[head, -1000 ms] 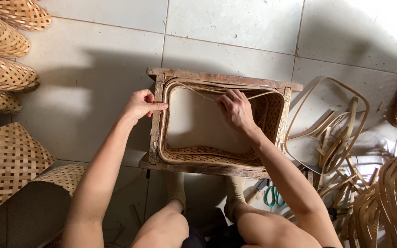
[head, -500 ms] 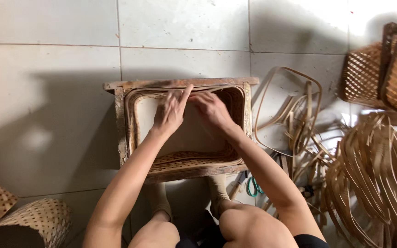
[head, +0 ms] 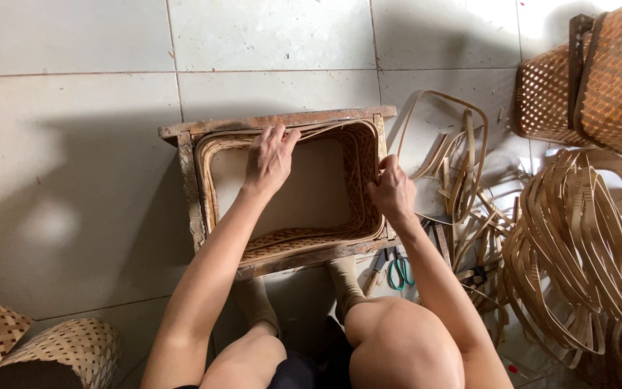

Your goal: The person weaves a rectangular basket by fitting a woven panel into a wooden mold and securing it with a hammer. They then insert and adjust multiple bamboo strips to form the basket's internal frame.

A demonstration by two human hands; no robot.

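Since the earlier frame the right hand (head: 391, 193) has shifted from the far rim to the right-hand wall of the woven basket (head: 358, 162), while the left hand (head: 269, 160) has stayed at the far rim. The basket sits inside a worn wooden frame (head: 185, 176) at the centre of the frame, on the tiled floor (head: 73, 144). The left hand lies with fingers spread, pressing the upper rim. The right hand is closed in a narrow grip on the right rim. Green-handled scissors (head: 399, 272) lie just below the wooden frame. Looped cane strips (head: 577, 238) are heaped at the right. Finished baskets (head: 599, 79) stand in the upper right.
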